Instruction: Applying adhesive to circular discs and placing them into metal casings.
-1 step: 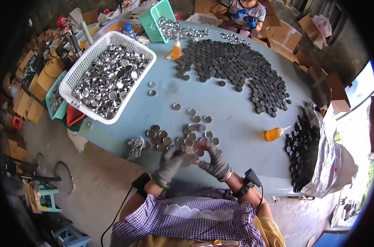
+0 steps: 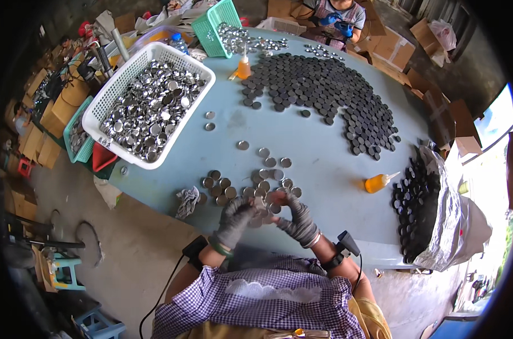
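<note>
In fingerless grey gloves, my left hand [image 2: 235, 219] and my right hand [image 2: 299, 220] meet over the table's near edge. Small round silver metal caps [image 2: 259, 203] lie between and under the fingers. My left fingers are closed around a cap, partly blurred. The right fingers are curled beside it; what they pinch is too smeared to make out. Just beyond both hands, a loose group of metal caps [image 2: 264, 174] rests on the blue-grey table [image 2: 318, 152]. Darker-looking caps [image 2: 222, 183] cluster beyond my left hand, next to a crumpled cloth [image 2: 187, 201].
A white basket [image 2: 91, 121] heaped with shiny caps stands at the left. Black discs [image 2: 313, 85] cover the far table; more black pieces [image 2: 409, 209] spill from a silvery sack [image 2: 457, 220] at right. Orange-filled bottles [image 2: 375, 183] stand or lie about. A blue-gloved person [image 2: 338, 25] works opposite.
The whole view has shifted very slightly. Both hands stay over the same caps, with only small finger movement.
</note>
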